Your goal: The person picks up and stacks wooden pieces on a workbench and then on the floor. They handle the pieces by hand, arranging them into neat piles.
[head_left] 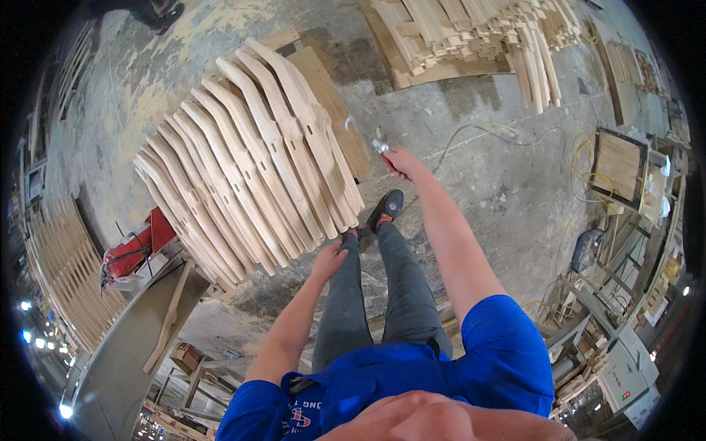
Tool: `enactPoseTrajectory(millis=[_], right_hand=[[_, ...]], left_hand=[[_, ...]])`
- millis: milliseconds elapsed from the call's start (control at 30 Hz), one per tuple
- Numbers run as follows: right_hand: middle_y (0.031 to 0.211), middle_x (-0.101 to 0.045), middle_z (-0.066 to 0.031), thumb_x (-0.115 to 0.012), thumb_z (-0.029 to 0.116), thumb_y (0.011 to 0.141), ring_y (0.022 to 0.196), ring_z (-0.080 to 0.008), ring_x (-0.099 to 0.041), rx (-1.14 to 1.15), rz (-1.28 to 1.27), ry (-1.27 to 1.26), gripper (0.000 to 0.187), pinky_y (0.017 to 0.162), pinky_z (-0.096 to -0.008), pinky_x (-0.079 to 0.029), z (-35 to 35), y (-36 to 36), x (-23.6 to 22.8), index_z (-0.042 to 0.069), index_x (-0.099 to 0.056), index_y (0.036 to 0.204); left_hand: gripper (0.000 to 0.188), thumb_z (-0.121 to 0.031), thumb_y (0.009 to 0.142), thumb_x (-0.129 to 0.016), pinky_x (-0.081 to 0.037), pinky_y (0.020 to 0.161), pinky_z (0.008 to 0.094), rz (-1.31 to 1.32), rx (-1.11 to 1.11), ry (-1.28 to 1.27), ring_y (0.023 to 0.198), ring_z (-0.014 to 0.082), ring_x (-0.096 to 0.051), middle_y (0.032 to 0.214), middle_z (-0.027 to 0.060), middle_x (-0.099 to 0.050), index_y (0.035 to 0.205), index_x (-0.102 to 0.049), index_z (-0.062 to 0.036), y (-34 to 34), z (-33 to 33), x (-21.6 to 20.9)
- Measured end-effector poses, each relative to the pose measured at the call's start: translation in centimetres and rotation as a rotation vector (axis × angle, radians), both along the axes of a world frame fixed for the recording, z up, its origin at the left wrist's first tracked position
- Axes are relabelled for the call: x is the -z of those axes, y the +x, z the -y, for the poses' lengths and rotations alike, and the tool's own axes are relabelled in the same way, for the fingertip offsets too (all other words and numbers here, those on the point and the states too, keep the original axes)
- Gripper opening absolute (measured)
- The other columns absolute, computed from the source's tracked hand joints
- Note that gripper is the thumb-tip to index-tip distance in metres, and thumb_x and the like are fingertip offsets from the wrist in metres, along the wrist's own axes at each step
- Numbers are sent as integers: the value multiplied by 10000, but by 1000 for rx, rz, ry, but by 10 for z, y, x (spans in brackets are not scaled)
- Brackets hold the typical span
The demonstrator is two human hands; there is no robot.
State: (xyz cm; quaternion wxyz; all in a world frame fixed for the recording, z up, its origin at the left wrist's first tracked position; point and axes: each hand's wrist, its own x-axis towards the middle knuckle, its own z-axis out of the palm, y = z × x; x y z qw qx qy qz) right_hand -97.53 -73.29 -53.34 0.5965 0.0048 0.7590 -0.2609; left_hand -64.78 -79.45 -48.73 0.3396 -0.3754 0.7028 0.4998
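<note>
In my right hand (401, 163), held out over the floor to the right of the stack, is a small hand tool (381, 148) with a red handle and a silvery metal head. The fingers are closed round the handle. My left hand (330, 261) hangs low beside the near end of the stack, thumb apart from the fingers, with nothing visible in it. Whether its fingertips touch the wood I cannot tell. The stack is made of long, pale, curved wooden pieces (243, 158) laid side by side, several with small slots cut in them.
Flat cardboard (334, 103) lies beneath the stack's right side. More pale wooden strips (471, 33) are piled at the far right. A thin hose (471, 128) runs across the concrete floor. At left, a red machine part (151, 234) adjoins a grey metal table (121, 375). A wooden panel (619, 165) stands right.
</note>
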Motion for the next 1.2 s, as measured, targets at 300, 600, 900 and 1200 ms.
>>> enactPoseTrajectory(millis=[300, 600, 900, 1200], right_hand=[[583, -503, -29, -469, 333, 893, 393, -97, -393, 145, 239, -134, 271, 338, -267, -310, 29, -14, 9, 85, -542, 813], [526, -513, -58, -489, 327, 863, 360, -117, -405, -98, -55, 120, 353, 318, -279, -319, 33, -17, 81, 39, -556, 669], [554, -493, -3, -478, 352, 879, 383, -76, -397, -2, 193, -124, 288, 318, -241, -279, 19, -14, 31, 93, -584, 812], [584, -510, -6, -474, 356, 874, 395, -74, -399, -35, 209, -63, 261, 321, -245, -279, 5, -28, 17, 111, -560, 843]], left_hand=[[447, -300, 828, -566, -461, 810, 399, -46, 67, 4, 918, 323, -597, 1012, 192, -617, 1178, -530, -23, 42, -19, 3], [448, -311, 828, -550, -460, 803, 399, 54, 68, 30, 905, 361, -586, 978, 198, -614, 1166, -535, -18, 79, -26, -13], [410, -285, 855, -554, -470, 748, 348, 16, 75, 65, 846, 282, -609, 889, 149, -629, 1180, -535, -36, 69, -62, -8], [410, -284, 847, -545, -461, 787, 391, 20, 43, 118, 902, 335, -594, 954, 192, -627, 1168, -546, -28, 32, -50, -10]])
